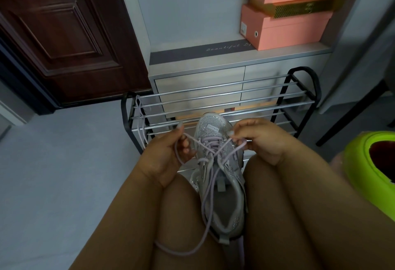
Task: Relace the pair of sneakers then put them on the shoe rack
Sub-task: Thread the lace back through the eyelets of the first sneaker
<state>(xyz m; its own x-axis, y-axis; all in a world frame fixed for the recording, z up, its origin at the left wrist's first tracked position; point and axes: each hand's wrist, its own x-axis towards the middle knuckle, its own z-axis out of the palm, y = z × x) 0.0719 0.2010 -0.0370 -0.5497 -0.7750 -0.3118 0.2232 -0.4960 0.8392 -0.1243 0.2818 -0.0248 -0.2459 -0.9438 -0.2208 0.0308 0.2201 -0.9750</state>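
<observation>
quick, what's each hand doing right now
Left hand: grips one end of the lavender shoelace.
Right hand: pinches the lace's other end.

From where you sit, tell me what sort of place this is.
Probably a home entryway: a dark brown panelled wooden door, a black-framed metal-bar shoe rack, and stacked pink cardboard shoeboxes on a grey cabinet.

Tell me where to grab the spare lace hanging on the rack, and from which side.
Judging by its pose, pinch the spare lavender lace just below the rail it is draped over at the shoe rack's left end, coming from the front. There both strands run close together and hang free; lower down they spread and pass behind the left hand.
</observation>
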